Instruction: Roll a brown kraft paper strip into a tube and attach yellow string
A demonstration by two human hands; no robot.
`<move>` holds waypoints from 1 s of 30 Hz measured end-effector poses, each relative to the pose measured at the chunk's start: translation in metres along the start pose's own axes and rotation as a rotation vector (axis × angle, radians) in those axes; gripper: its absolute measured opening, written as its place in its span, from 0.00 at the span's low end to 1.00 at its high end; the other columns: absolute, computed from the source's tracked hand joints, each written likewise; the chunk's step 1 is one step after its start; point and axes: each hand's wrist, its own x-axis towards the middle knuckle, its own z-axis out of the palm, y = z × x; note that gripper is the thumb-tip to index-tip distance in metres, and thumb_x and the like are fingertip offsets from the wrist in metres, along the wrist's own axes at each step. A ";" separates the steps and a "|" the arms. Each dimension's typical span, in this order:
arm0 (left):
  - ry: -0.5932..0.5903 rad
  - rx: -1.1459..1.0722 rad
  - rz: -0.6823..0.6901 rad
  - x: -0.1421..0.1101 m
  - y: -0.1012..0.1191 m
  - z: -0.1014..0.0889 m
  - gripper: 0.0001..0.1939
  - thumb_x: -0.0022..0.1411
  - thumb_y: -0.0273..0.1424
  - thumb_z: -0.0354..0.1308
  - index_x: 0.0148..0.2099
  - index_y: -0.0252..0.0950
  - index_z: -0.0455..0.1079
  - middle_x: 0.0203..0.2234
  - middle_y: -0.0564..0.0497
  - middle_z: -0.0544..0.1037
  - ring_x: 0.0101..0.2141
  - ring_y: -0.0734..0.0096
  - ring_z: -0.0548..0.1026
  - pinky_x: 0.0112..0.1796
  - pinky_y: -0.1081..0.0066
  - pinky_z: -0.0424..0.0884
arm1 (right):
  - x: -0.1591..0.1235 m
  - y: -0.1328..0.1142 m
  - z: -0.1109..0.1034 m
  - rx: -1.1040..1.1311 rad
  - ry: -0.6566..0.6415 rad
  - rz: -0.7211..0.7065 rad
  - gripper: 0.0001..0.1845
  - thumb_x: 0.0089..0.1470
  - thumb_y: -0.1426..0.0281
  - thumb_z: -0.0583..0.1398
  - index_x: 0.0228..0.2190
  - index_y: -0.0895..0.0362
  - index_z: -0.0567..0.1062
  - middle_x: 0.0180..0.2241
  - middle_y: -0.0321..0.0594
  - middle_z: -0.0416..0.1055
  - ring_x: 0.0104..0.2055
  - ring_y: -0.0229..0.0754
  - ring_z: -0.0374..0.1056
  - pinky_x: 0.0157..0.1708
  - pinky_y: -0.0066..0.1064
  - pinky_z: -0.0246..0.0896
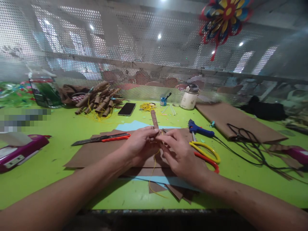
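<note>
Both my hands meet over the brown paper sheets [96, 154] at the middle of the green table [60, 128]. My left hand [141, 144] and my right hand [178, 150] pinch the lower end of a rolled brown paper tube [154, 119], which sticks up and away from me. A thin yellow string [154, 166] hangs from the tube down between my hands and trails over the papers. Fingers of both hands are closed on the tube.
Scissors with yellow and red handles [207, 154] and a blue glue gun [198, 127] lie right of my hands. A metal ruler and an orange cutter [103, 138] lie left. Farther back: finished paper rolls [98, 101], a phone [126, 109], a white jar [189, 97], brown sheet [235, 120].
</note>
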 end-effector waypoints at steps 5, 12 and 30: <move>0.065 0.018 -0.024 0.002 0.000 -0.006 0.06 0.59 0.26 0.53 0.29 0.31 0.64 0.23 0.51 0.67 0.24 0.75 0.66 0.26 0.74 0.63 | -0.001 0.005 0.001 -0.011 0.039 -0.054 0.14 0.57 0.76 0.54 0.44 0.61 0.72 0.35 0.44 0.63 0.39 0.41 0.61 0.40 0.35 0.62; 0.041 0.002 -0.012 0.003 0.000 -0.009 0.04 0.57 0.25 0.55 0.29 0.30 0.67 0.24 0.50 0.69 0.24 0.75 0.66 0.26 0.75 0.62 | -0.007 0.010 -0.002 0.070 0.012 -0.104 0.17 0.59 0.72 0.52 0.48 0.63 0.71 0.40 0.47 0.64 0.44 0.43 0.61 0.46 0.38 0.60; -0.089 -0.043 -0.112 -0.002 -0.001 -0.002 0.02 0.55 0.22 0.56 0.30 0.30 0.66 0.26 0.48 0.71 0.27 0.71 0.70 0.30 0.72 0.66 | -0.004 0.008 -0.013 -0.275 -0.023 -0.403 0.21 0.52 0.72 0.59 0.49 0.60 0.70 0.45 0.48 0.70 0.50 0.50 0.60 0.49 0.46 0.58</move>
